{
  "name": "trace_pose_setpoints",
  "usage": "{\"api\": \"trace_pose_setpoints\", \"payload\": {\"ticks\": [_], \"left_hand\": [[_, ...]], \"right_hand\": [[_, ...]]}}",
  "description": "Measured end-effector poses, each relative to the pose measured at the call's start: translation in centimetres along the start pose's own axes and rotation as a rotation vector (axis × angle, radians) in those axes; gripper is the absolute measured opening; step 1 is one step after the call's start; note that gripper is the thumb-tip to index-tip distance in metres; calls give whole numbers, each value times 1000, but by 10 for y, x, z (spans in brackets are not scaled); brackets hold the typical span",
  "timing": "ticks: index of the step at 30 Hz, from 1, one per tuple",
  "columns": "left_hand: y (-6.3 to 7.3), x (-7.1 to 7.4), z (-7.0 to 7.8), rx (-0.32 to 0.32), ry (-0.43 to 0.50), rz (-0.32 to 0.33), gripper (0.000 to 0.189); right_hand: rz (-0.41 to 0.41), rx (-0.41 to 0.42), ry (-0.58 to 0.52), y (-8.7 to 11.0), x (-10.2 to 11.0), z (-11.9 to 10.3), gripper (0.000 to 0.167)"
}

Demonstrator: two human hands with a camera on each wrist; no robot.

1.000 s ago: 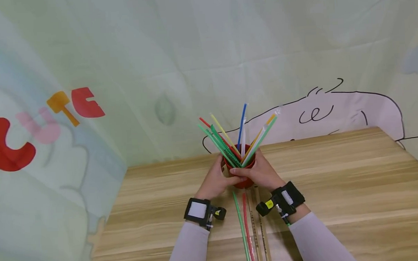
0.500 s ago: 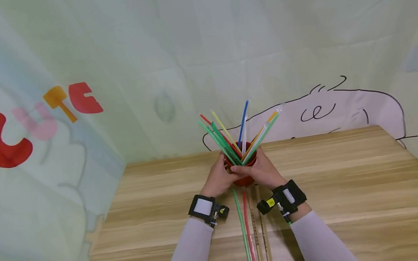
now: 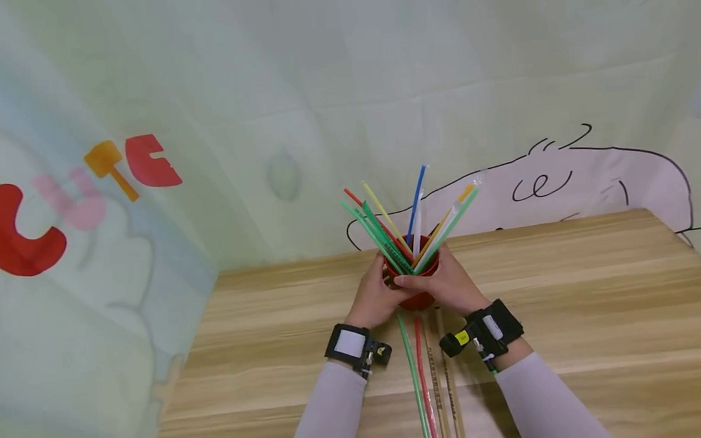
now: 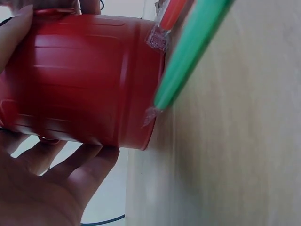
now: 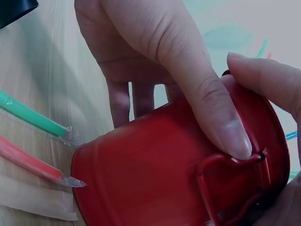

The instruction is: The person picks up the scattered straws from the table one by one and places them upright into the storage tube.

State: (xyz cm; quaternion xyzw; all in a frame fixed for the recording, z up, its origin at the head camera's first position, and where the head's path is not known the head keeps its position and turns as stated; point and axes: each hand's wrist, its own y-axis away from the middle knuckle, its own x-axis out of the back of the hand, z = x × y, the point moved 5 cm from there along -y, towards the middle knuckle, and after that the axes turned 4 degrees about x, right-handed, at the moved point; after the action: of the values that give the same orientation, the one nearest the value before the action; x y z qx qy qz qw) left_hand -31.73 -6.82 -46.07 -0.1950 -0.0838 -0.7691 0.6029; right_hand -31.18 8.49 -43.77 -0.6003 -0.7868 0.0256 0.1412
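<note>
Gripping red bucket [image 3: 417, 302] near 12 o'clock edge of wooden table [image 3: 562, 302]: left hand [image 3: 372, 299] at 8 o'clock, right hand [image 3: 458, 285] at 3 to 4. Packed with coloured straws [image 3: 390, 243], fanned between 10 and 2. Lying toward 6: green straw [image 3: 412, 371], red straw [image 3: 422, 365], two tan strips [image 3: 435, 377].

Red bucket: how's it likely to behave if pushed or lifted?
The red bucket is probably stiff: no dent shows where it's gripped. Being smooth and glossy, it may be slightly slippery. Its straws fan out tall and loose, so they could swing if it's jolted.
</note>
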Motion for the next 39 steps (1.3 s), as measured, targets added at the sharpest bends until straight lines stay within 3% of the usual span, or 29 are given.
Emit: {"api": "trace_pose_setpoints", "payload": {"ticks": [9,14,20,24,29,33,39], "left_hand": [[-3,1,-7,10,-8,9,75],[-7,-2,-8,20,8,14,75],[-11,-8,-6,53,37,3,81],[-14,-13,-2,43,37,4,82],[-18,-20,2,43,43,-1,84],[-21,-24,2,52,40,3,85],[-23,-25,1,49,52,9,85]], "right_hand": [[-29,26,-15,-3,-1,2,79],[3,-29,143,2,10,-2,91],[-8,-154,341,23,37,-11,102],[-42,-190,460,41,51,-17,96],[-82,-190,575,64,56,-19,74],[-111,-190,653,76,50,-13,59],[-116,-233,710,87,29,3,49]]}}
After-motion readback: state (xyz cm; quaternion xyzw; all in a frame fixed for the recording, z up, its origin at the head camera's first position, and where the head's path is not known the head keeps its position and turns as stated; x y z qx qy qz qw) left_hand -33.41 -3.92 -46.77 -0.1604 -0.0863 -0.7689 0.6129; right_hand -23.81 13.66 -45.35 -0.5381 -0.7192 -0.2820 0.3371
